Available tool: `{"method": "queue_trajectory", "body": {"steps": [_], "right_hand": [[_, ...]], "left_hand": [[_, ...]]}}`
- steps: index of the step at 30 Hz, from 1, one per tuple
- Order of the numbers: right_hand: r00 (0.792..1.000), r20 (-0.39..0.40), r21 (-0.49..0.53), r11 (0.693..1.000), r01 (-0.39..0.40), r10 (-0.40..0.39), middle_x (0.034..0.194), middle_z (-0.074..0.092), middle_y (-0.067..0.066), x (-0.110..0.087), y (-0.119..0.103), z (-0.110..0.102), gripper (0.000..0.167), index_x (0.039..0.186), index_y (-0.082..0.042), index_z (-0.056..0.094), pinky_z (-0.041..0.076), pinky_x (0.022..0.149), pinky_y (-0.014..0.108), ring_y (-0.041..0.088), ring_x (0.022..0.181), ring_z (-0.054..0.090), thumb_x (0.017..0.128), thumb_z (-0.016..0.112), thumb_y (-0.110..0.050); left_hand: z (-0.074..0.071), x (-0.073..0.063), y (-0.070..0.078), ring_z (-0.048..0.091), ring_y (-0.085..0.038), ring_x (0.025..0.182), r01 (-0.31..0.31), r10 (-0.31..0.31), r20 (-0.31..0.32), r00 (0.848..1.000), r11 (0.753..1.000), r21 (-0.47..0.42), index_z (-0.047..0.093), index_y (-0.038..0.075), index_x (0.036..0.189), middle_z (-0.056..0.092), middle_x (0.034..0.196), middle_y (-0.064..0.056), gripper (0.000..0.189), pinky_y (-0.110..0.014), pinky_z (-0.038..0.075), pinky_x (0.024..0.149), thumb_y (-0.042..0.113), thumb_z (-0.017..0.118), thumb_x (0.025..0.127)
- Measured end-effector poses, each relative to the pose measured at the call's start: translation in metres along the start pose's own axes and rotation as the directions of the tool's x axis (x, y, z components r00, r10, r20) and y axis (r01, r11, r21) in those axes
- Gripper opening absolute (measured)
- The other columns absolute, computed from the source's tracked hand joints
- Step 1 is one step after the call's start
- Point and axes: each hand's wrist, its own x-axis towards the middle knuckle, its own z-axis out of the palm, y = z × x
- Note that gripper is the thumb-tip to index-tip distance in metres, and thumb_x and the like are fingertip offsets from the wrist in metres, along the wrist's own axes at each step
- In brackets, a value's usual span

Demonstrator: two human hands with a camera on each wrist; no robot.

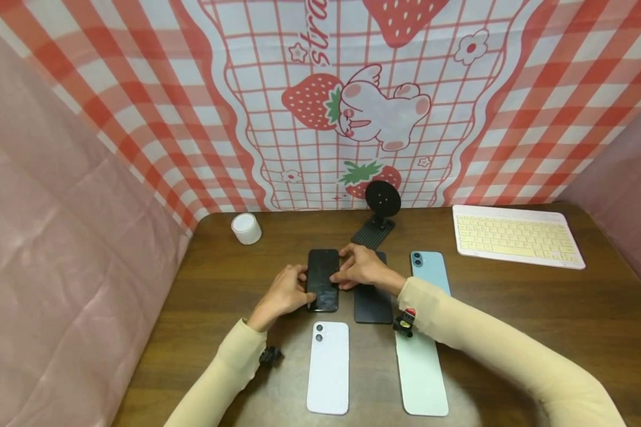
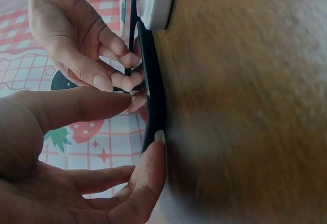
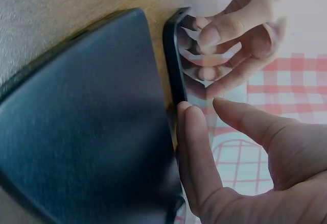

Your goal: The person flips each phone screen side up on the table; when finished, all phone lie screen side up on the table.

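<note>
Black phone (image 1: 323, 279) flat on the brown desk (image 1: 513, 308), glass side up, long axis running away from the person toward the strawberry cloth (image 1: 352, 101) at the back, near end just above the white phone (image 1: 328, 367). Held from both sides: left hand (image 1: 284, 295) on its left edge and near corner, fingers (image 2: 148, 168) curled round the rim and gripping it; right hand (image 1: 362, 268) on its right edge, fingers (image 3: 196, 152) pressed along the side, thumb raised over the glass, also gripping. Seen edge-on from both wrist views as a thin dark strip lying against the wood.

Just right of it, a dark phone (image 1: 373, 299) lying parallel, partly under the right hand. Further right, a blue phone (image 1: 431, 270) with two lenses at its far end, and nearer the person a pale green phone (image 1: 421, 367), both with long axes the same way. White phone back up, lenses at the far end. Behind the row, a black stand (image 1: 379, 216) with a round disc. White round tin (image 1: 246, 228) at the far left of the desk, cream keyboard (image 1: 517, 236) at the far right.
</note>
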Motion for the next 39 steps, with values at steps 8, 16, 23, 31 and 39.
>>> {"method": "queue_trajectory", "body": {"steps": [8,16,23,31,39], "right_hand": [[0.998,-0.007,-0.038,0.998,0.058,-0.058,0.105,0.071,0.02,-0.013,-0.001,-0.024,0.064,0.144,0.008,0.048,0.065,0.073,0.036,0.017,0.073,0.075,0.09,0.079,-0.007],[0.996,-0.047,-0.056,0.996,0.075,-0.077,0.101,0.072,0.018,-0.024,0.004,-0.053,0.059,0.139,0.01,0.052,0.065,0.08,0.042,0.021,0.079,0.077,0.091,0.079,-0.01],[0.993,-0.097,-0.091,0.994,0.061,-0.07,0.105,0.074,0.02,-0.033,0.014,-0.071,0.05,0.136,0.009,0.056,0.065,0.08,0.04,0.023,0.083,0.077,0.095,0.075,-0.014],[0.994,-0.106,-0.106,0.994,0.014,-0.025,0.115,0.071,0.027,-0.035,0.02,-0.08,0.044,0.136,0.009,0.056,0.064,0.075,0.033,0.015,0.079,0.074,0.101,0.067,-0.015],[0.993,-0.113,-0.119,0.992,-0.031,0.018,0.111,0.071,0.024,-0.034,0.025,-0.082,0.041,0.136,0.01,0.055,0.064,0.072,0.031,0.011,0.075,0.072,0.104,0.061,-0.013]], "left_hand": [[0.006,-0.009,0.017,0.059,-0.037,0.111,-0.04,0.044,-0.083,0.996,0.998,0.046,0.05,-0.001,0.15,0.057,0.131,-0.025,0.076,-0.053,0.049,0.098,0.023,0.085,0.087],[0.016,-0.014,0.044,0.052,-0.042,0.123,-0.121,0.125,-0.11,0.986,0.992,0.046,0.049,0.005,0.153,0.051,0.142,-0.023,0.072,-0.057,0.046,0.104,0.031,0.08,0.093],[0.033,-0.015,0.062,0.056,-0.039,0.119,-0.194,0.197,-0.06,0.979,0.979,0.055,0.051,0.002,0.151,0.052,0.138,-0.022,0.069,-0.055,0.048,0.104,0.033,0.077,0.095],[0.05,-0.013,0.079,0.06,-0.039,0.118,-0.186,0.183,0.033,0.983,0.976,0.115,0.05,0.003,0.152,0.052,0.14,-0.024,0.07,-0.053,0.052,0.1,0.038,0.074,0.096],[0.067,-0.009,0.095,0.061,-0.044,0.121,-0.159,0.143,0.078,0.987,0.946,0.281,0.047,-0.003,0.152,0.053,0.141,-0.028,0.073,-0.051,0.058,0.095,0.037,0.074,0.096]]}}
